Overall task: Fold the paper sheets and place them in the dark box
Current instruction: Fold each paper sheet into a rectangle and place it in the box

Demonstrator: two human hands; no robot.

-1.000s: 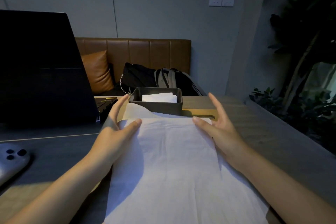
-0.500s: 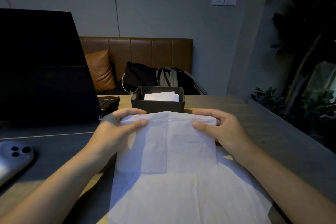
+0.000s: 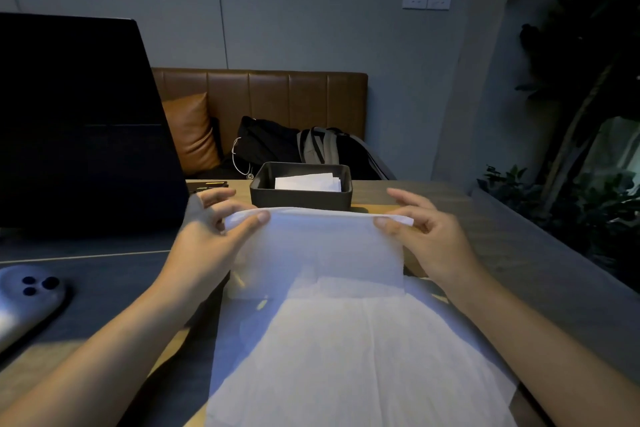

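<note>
Since half a second ago I have lifted the far edge of the paper sheet [image 3: 322,246] off the desk [image 3: 485,218] and turned it back toward me: the first fold is under way, its crease not yet pressed. My left hand [image 3: 211,236] and right hand [image 3: 426,236] each pinch a raised corner, thumb on top, arms symmetrical. The dark box [image 3: 300,197], already holding folded sheets, stands just beyond.

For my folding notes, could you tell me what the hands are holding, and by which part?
Both hands hold the top paper sheet: the left hand pinches its far left corner, the right hand its far right corner.
</note>
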